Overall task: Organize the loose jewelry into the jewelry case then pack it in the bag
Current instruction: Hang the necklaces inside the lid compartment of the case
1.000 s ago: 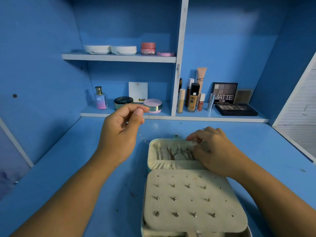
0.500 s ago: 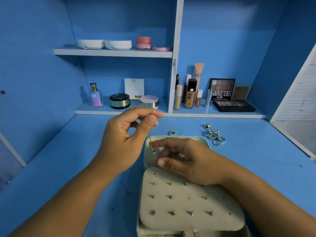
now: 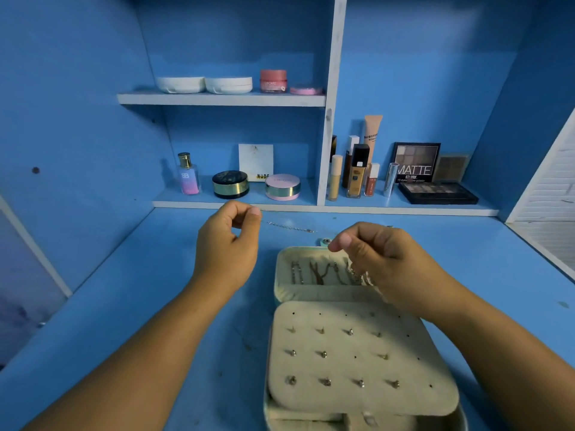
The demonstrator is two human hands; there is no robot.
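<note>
A mint jewelry case (image 3: pixel 275 276) lies open on the blue desk. Several chains (image 3: pixel 323 272) hang in its far half. Its near half is covered by a cream earring panel (image 3: pixel 339 368) set with several studs. A thin silver chain (image 3: pixel 291 227) stretches level above the desk behind the case. My left hand (image 3: pixel 228 247) pinches its left end between thumb and finger. My right hand (image 3: pixel 382 259) hovers over the case's far right corner, fingertips pinched toward the chain's other end. The loose rings behind my right hand are almost wholly hidden.
A low shelf (image 3: pixel 311 208) at the back carries a perfume bottle (image 3: pixel 188 175), round compacts (image 3: pixel 282 187), makeup bottles (image 3: pixel 356 174) and an eyeshadow palette (image 3: pixel 437 192). A higher shelf (image 3: pixel 217 99) holds white cases and a pink jar. A white slatted panel (image 3: pixel 550 194) stands at the right.
The chain that hung down from my left hand is now pulled level between both hands. My right hand lifted off the case and moved right. My left hand shifted left.
</note>
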